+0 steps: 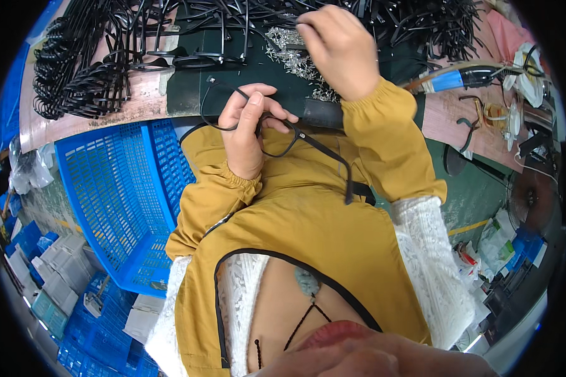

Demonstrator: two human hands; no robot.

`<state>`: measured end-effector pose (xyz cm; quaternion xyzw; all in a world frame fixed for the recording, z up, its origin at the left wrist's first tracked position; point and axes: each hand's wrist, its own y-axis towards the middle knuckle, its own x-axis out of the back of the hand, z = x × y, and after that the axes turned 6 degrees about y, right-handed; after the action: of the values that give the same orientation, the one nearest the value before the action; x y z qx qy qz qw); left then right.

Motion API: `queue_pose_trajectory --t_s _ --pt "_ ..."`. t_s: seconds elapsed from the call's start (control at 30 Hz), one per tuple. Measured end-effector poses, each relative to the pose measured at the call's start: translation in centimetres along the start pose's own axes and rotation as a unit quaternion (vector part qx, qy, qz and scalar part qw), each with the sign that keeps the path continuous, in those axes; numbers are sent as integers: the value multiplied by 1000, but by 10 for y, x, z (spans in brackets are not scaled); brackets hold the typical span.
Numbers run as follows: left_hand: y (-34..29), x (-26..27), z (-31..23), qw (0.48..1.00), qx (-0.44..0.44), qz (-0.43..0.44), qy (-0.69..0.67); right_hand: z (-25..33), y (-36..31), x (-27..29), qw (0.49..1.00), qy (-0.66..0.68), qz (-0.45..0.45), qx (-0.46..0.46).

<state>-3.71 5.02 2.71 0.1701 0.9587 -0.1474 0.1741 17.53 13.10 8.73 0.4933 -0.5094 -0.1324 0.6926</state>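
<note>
My left hand (pixel 245 129) is closed around a black eyeglass frame (pixel 326 151), held above my lap at the table's front edge. One temple of the frame extends down to the right; the rims are partly hidden by my fingers. My right hand (pixel 343 53) hovers over a heap of small silvery metal pieces (pixel 283 53) on the dark green mat (pixel 192 91). Its thumb and forefinger are bent toward each other, slightly blurred, and whatever may be between the tips cannot be made out. Loose black temples (pixel 415 25) lie piled behind that hand.
Rows of black eyeglass frames (pixel 69 69) stand at the table's left. A blue plastic basket (pixel 116 188) is below them, beside my left arm. To the right lie a blue-and-black handheld tool (pixel 453 80) with a cord and a pink cloth (pixel 506 31). A fan (pixel 529 198) stands lower right.
</note>
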Motion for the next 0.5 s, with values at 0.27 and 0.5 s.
queue_pose_trajectory --t_s 0.27,0.5 --pt "8 -5 -11 996 85 31 4 49 -52 131 889 244 57 -384" --pt "-2 -20 -10 863 416 281 -56 68 -82 101 885 278 60 -367"
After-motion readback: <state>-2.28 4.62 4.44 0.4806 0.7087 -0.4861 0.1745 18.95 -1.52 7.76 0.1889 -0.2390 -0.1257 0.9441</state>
